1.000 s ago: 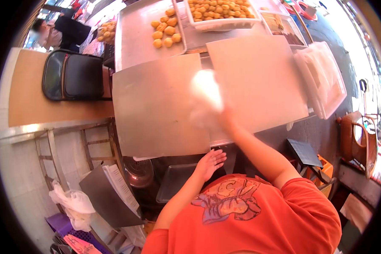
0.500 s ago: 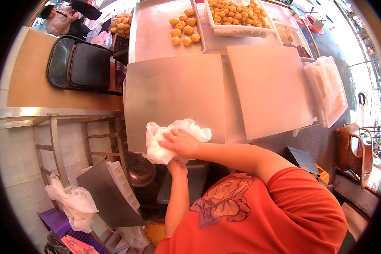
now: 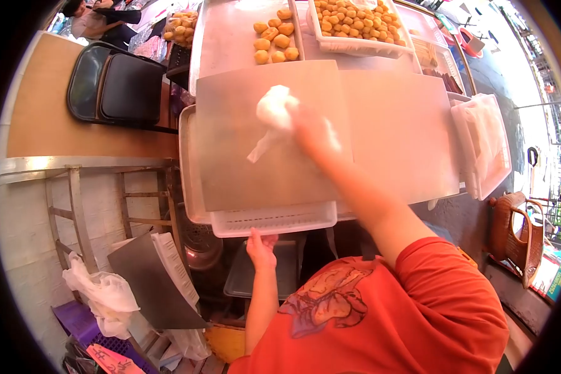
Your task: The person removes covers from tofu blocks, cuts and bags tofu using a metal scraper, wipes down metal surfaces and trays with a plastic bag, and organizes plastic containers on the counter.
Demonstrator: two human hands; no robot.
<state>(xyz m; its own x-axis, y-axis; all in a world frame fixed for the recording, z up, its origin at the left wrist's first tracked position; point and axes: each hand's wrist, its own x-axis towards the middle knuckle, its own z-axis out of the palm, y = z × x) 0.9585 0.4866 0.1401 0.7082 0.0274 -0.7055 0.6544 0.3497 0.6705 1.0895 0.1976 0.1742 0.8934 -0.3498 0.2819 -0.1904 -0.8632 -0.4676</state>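
My right hand [image 3: 308, 128], blurred by motion, has a crumpled white cloth [image 3: 274, 109] on the left flat metal sheet [image 3: 255, 177]. At the near edge, my left hand [image 3: 262, 248] grips the rim of a white plastic tray [image 3: 274, 219], with the thumb on top. That tray lies under the left sheet and juts out toward me. A second flat sheet [image 3: 399, 137] lies to the right, its left side meeting the first one.
Behind the sheets are a metal tray [image 3: 227, 37] with several round golden balls and a white basket [image 3: 361, 45] full of them. White trays with plastic [image 3: 483, 143] stand right. A black folding chair [image 3: 131, 87] is left, a person [image 3: 93, 23] beyond.
My right hand has moved up and away with the cloth, from the near edge onto the sheet. The left sheet now touches the right one, and the white tray shows beneath it in my left hand.
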